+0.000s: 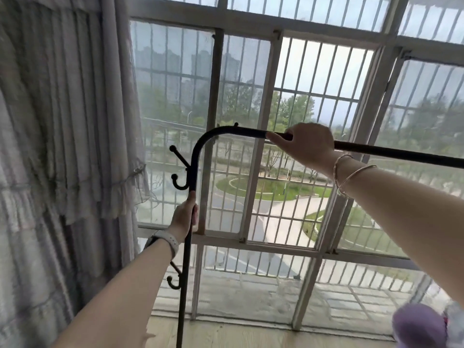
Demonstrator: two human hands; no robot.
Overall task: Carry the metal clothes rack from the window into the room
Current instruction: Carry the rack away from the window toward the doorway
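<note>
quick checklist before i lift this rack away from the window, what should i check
1. Left hand closed round the upright post of the black metal clothes rack: ok.
2. Right hand closed over the rack's top bar: ok.
3. Side hooks apart from the frilled grey curtain: ok, though close.
4. Rack's feet free on the floor: cannot tell, out of view.
5. Rack's far right end clear: cannot tell, it runs out of frame.
6. Purple soft object low on the right, out of the path: cannot tell.
</note>
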